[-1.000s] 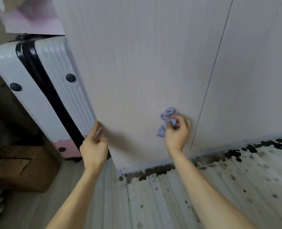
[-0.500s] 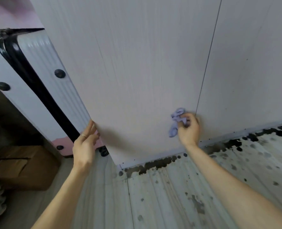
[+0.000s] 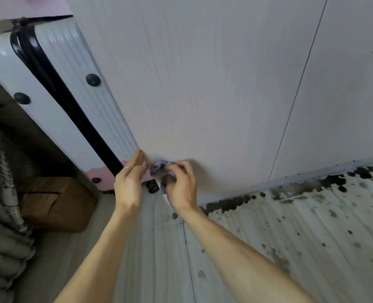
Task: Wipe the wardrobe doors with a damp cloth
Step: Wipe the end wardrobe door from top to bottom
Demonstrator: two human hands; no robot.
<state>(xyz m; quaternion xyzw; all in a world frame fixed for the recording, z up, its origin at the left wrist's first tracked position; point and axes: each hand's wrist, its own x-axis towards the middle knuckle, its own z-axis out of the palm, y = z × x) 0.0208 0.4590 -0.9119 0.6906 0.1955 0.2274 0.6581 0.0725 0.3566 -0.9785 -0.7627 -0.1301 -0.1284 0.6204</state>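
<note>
Right hand (image 3: 182,186) fingers grip wadded cloth (image 3: 158,167) on wardrobe door (image 3: 203,84) bottom corner, left hand (image 3: 129,182) fingers flat on the edge just beside; likely risk: wipe overshoots edge, cloth snags suitcase wheel (image 3: 152,188).

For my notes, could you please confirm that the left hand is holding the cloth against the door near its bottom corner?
Not quite: the head view shows the right hand holding the cloth, not the left hand, whose straight fingers rest at the edge of the door. The cloth is indeed against the door near its bottom corner.
</note>
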